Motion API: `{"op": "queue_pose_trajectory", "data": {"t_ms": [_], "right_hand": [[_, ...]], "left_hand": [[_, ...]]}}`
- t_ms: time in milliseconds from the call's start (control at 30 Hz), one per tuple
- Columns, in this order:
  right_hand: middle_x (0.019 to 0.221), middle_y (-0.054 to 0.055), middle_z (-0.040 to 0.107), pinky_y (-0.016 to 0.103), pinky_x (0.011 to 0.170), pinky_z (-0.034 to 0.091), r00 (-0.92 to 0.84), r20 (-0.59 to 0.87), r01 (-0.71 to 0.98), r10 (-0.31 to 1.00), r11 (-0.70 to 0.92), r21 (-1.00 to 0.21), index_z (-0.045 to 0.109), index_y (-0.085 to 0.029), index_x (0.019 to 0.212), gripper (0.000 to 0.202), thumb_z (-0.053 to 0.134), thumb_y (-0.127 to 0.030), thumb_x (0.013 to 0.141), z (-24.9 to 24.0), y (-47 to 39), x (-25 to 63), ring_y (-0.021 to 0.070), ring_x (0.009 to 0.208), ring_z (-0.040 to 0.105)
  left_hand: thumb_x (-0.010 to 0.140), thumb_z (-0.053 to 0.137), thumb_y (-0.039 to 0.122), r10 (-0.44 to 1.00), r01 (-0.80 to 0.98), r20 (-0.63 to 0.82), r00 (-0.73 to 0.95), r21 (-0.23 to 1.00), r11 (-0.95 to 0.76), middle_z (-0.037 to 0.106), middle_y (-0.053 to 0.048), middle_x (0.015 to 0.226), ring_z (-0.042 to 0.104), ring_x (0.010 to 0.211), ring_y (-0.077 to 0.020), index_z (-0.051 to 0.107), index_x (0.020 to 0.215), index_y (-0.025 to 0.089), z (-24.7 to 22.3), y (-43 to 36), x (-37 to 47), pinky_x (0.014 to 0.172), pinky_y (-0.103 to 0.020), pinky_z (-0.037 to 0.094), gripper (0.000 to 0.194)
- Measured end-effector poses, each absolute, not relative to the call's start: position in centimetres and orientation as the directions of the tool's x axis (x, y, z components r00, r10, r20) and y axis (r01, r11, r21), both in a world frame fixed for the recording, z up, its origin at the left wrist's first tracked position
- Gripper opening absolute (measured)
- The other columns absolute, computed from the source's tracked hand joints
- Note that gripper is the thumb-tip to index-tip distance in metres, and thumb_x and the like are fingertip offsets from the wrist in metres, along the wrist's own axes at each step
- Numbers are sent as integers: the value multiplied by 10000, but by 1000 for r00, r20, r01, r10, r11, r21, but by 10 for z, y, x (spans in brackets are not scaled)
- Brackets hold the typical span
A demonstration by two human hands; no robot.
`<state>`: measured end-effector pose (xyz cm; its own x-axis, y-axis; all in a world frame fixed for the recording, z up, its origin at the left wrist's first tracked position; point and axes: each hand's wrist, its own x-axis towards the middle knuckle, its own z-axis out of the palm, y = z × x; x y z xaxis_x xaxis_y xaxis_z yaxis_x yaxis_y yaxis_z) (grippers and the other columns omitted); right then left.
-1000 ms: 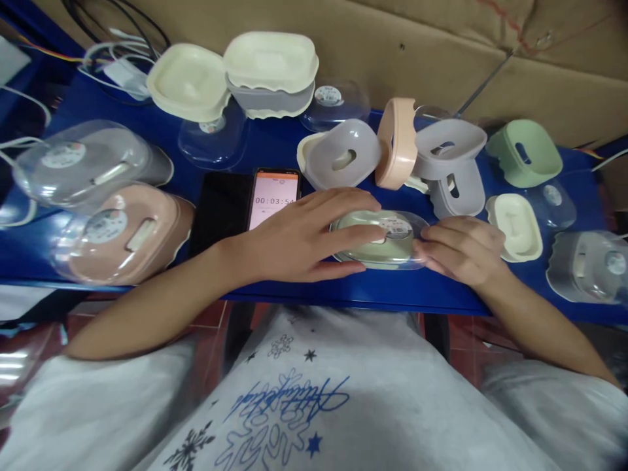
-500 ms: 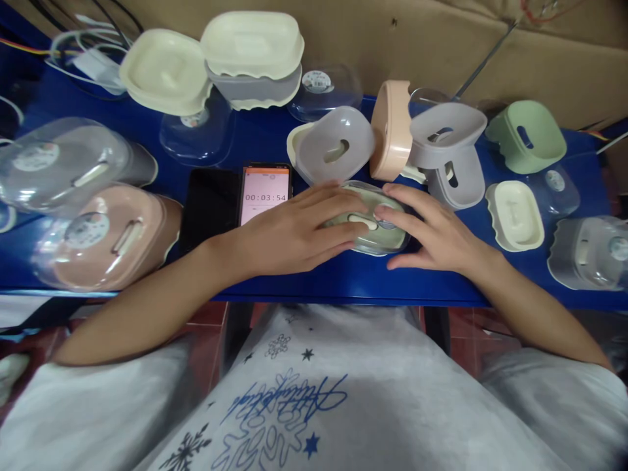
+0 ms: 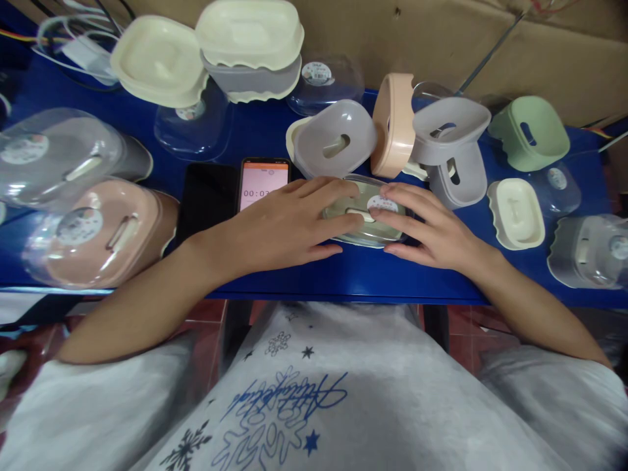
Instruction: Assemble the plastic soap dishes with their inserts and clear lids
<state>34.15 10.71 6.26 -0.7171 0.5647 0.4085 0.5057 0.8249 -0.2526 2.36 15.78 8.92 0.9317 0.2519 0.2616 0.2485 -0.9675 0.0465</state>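
A low green box with a clear lid (image 3: 373, 233) sits on the blue table in front of me, a round white sticker and a pale slot piece showing through or on its top. Over its left end lies my left hand (image 3: 294, 222), index and middle fingers on the lid and thumb near the front edge. My right hand (image 3: 432, 229) holds the opposite end, fingertips beside the sticker and thumb at the near edge. Just behind the box leans a grey slotted shell (image 3: 326, 145) on a cream part. What is under my palms is hidden.
Left stand a pink lidded box (image 3: 132, 209) and a grey lidded box (image 3: 110, 147). A phone with a timer (image 3: 265, 176) lies by my left wrist. Behind are cream bases (image 3: 250, 29), a peach shell (image 3: 400, 131) and grey shells (image 3: 451, 127). A green shell (image 3: 544, 134) is at right.
Both hands stay on the green box, with small shifts of the fingers; more of the sticker shows now. My left thumb has come away from the other fingers. The view has shifted slightly.
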Motion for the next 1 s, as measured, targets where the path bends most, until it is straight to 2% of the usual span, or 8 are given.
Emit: {"op": "queue_pose_trajectory", "data": {"t_ms": [67,267,500,700,800,1000], "right_hand": [[1628,113,556,643,1231,507,-716,420,496,557,830,-254,475,-328,1655,678,717,-381,1025,61,108,342,379,1520,533],[1625,142,555,642,1248,489,-741,435,459,512,858,-229,380,-299,1709,741,693,-364,1041,58,110,341,376,1547,501],[1665,113,529,631,1240,502,-759,374,501,533,845,-187,325,-343,1732,830,727,-465,1017,59,108,342,369,1547,507],[1738,92,442,620,1272,469,-770,353,504,532,846,-174,234,-364,1755,878,717,-459,1028,59,108,342,344,1603,438],[1739,82,441,633,1262,478,-770,341,512,540,841,-176,243,-378,1749,869,720,-451,1026,59,108,343,338,1605,437],[1730,54,458,664,1266,466,-762,316,531,565,825,-194,339,-394,1715,820,743,-450,1003,61,108,346,356,1600,444]], "left_hand": [[1056,664,283,265,253,274,924,79,-964,513,-213,1525,585,1407,-381,542,1453,184,86,159,23,1102,-549,586,427],[1093,595,266,291,251,332,897,158,-955,489,-198,1538,534,1464,-377,538,1442,170,79,160,24,1147,-559,562,366],[1086,627,280,265,239,330,906,116,-964,522,-211,1463,568,1391,-380,529,1422,136,82,160,25,1098,-578,585,379],[1107,578,294,268,245,338,902,109,-963,544,-175,1426,584,1372,-358,550,1384,146,82,162,24,1080,-543,600,315],[1120,543,299,264,245,341,902,99,-964,563,-145,1422,592,1359,-325,566,1367,154,81,163,24,1068,-508,610,287],[1068,658,297,214,190,420,882,99,-977,621,-193,1370,622,1293,-319,621,1224,133,77,167,25,1051,-485,616,230]]}}
